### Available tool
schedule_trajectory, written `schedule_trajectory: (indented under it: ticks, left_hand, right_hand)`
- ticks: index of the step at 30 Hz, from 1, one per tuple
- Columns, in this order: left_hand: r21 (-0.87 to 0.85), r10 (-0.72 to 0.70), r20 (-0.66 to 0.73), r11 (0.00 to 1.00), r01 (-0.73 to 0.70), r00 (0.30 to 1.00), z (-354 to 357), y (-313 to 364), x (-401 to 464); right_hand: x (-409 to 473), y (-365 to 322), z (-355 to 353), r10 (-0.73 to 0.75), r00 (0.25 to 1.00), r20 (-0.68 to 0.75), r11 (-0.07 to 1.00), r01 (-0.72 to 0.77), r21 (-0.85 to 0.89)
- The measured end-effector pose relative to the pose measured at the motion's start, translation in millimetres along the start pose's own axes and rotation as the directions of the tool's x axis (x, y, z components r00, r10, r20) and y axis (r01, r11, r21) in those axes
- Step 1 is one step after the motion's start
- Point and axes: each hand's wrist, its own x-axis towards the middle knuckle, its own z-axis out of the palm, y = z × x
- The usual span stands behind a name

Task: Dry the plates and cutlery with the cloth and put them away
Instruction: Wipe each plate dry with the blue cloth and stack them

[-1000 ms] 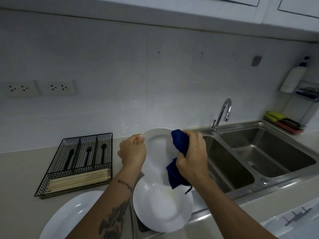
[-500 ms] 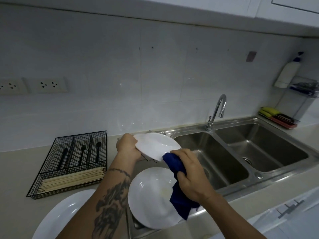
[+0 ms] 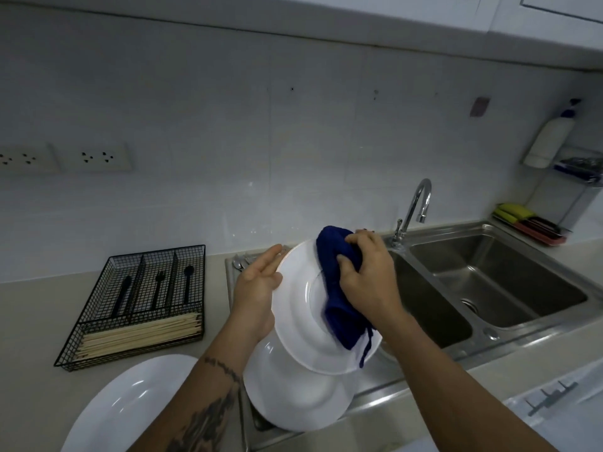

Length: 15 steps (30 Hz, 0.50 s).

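White plate (image 3: pixel 301 308), tilted above the sink's draining board; half a second earlier it lay flatter. Left hand (image 3: pixel 256 288) steadies its rim, fingers straight. Right hand (image 3: pixel 368 282) clamps the blue cloth (image 3: pixel 339 288) against it, hiding part. Second plate (image 3: pixel 293 399) below; third plate (image 3: pixel 130 406) cut off on the worktop (image 3: pixel 32 321).

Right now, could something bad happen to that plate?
Maybe. The left hand steadies the plate with fairly straight fingers at its rim while the right hand rubs it with the cloth, so a hard rub might make it slip. It is held right above another plate by the sink, so a drop could chip both.
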Motion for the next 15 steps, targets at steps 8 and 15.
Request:
schedule_trajectory:
  ticks: [8, 15]
  left_hand:
    - [0.062, 0.049, -0.026, 0.997, -0.047, 0.998, 11.8, -1.9, -2.3]
    - [0.044, 0.024, -0.094, 0.999, -0.02, 0.995, -2.7, 1.2, 2.5]
  right_hand:
    - [-37.7, -26.7, 39.3, -0.123, 0.984, 0.131, 0.957, 0.153, -0.245]
    - [-16.6, -6.7, 21.7, -0.044, 0.935, 0.353, 0.989, 0.092, -0.119]
